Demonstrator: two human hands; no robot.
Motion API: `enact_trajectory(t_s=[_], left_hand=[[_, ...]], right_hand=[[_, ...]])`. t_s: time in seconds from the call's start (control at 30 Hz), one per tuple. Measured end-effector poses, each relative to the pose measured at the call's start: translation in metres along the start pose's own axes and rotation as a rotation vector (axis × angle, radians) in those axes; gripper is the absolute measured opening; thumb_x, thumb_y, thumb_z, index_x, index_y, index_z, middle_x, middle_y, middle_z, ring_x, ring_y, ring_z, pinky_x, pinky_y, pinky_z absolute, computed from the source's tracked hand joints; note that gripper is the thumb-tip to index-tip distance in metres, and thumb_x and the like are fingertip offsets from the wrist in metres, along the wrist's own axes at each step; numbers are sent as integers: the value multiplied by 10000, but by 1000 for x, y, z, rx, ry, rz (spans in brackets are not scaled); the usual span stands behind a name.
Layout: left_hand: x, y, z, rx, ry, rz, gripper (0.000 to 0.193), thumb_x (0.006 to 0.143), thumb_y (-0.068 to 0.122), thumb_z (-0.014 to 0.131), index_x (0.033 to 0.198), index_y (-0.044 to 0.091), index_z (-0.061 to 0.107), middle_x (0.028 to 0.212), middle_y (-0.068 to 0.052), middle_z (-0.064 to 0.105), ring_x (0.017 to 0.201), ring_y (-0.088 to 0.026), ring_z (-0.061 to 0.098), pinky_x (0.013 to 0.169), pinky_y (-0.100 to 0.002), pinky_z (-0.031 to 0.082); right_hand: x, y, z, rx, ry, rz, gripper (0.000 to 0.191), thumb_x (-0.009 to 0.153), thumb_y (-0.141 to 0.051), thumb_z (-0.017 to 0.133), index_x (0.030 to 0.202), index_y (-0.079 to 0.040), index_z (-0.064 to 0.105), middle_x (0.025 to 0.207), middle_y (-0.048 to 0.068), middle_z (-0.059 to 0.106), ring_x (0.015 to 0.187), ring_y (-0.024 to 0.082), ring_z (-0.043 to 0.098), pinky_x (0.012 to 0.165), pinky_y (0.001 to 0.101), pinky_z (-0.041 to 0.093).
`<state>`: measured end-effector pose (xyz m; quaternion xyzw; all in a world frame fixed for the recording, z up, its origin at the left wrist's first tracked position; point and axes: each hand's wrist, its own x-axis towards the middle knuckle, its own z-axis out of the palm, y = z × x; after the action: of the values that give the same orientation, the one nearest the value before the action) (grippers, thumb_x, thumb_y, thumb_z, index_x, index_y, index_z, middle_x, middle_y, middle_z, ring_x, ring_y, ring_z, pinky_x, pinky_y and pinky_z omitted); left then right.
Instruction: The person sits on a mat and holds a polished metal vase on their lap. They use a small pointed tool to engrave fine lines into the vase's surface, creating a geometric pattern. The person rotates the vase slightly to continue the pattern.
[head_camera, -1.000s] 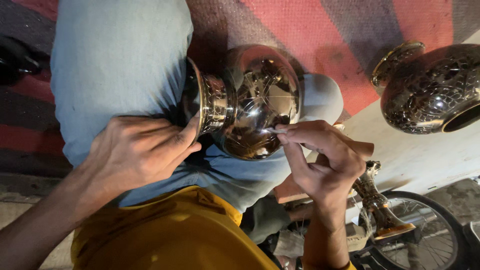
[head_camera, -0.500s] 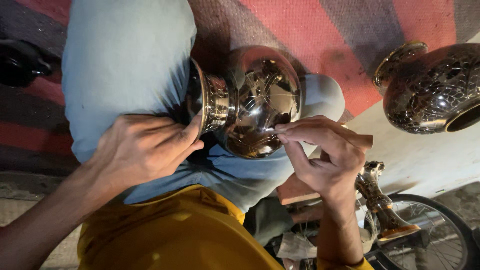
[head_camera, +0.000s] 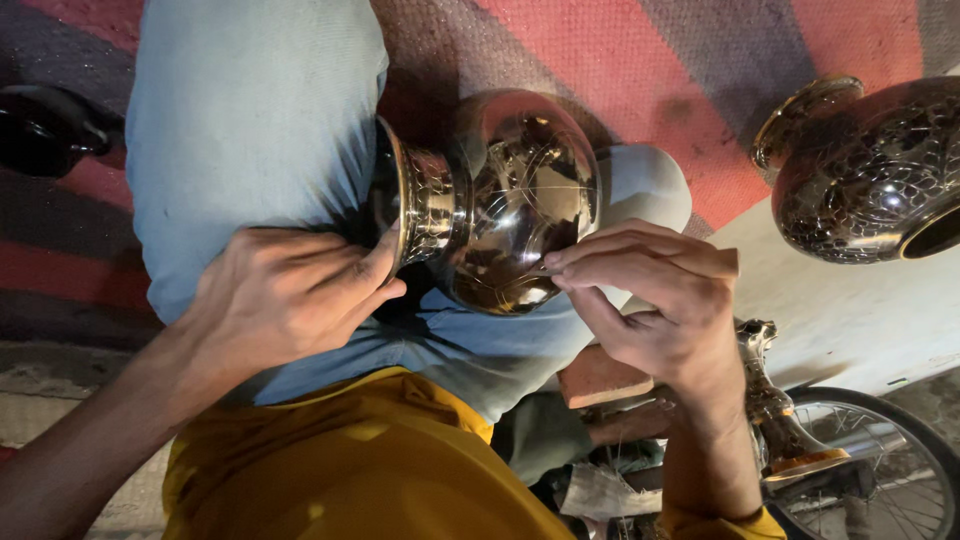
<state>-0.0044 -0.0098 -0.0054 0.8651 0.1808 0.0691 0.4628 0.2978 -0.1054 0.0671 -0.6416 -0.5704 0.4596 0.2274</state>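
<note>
A shiny brass pot (head_camera: 510, 200) with a flared neck lies on its side on my lap, against my light blue trouser leg (head_camera: 250, 130). My left hand (head_camera: 285, 300) grips the pot's rim and neck, thumb on the edge. My right hand (head_camera: 650, 300) has its fingers pinched together on a small thin tool (head_camera: 545, 270). The tool's tip touches the pot's round belly, where fine scratched lines show. Most of the tool is hidden inside the fingers.
A second, dark patterned metal pot (head_camera: 870, 170) stands at the upper right on a pale slab (head_camera: 850, 310). A small brass stand (head_camera: 775, 410) and a bicycle wheel (head_camera: 880, 460) are at the lower right. A striped red mat (head_camera: 760, 60) lies under it all. A dark object (head_camera: 40, 130) sits at far left.
My right hand's fingertips have shifted slightly along the pot's belly. My left hand keeps its hold on the rim. The view has drifted a little.
</note>
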Motion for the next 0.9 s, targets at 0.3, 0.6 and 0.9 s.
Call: enact_trajectory(t_s=[0.3, 0.6, 0.9], left_hand=[[3, 1, -2, 21, 44, 14, 422, 861, 181, 828, 1177, -66, 697, 782, -92, 758, 651, -180, 721, 559, -323, 573], [4, -1, -6, -31, 38, 8, 437, 835, 191, 849, 1169, -53, 708, 747, -61, 739, 631, -164, 701, 547, -315, 563], [2, -1, -4, -53, 75, 13, 527, 809, 225, 863, 1235, -22, 676, 742, -33, 711, 629, -171, 677, 538, -324, 548]], right_hand=[[-7, 6, 4, 151, 68, 38, 173, 882, 76, 753, 1015, -28, 716, 1054, 90, 764, 960, 168, 777, 851, 274, 665], [-16, -29, 53, -185, 534, 460, 166, 902, -12, 852, 1021, -20, 737, 955, 80, 791, 732, 29, 670, 572, 159, 479], [-4, -40, 72, -173, 668, 465, 128, 973, 25, 810, 1057, 4, 715, 1027, 86, 770, 848, 86, 715, 695, 189, 604]])
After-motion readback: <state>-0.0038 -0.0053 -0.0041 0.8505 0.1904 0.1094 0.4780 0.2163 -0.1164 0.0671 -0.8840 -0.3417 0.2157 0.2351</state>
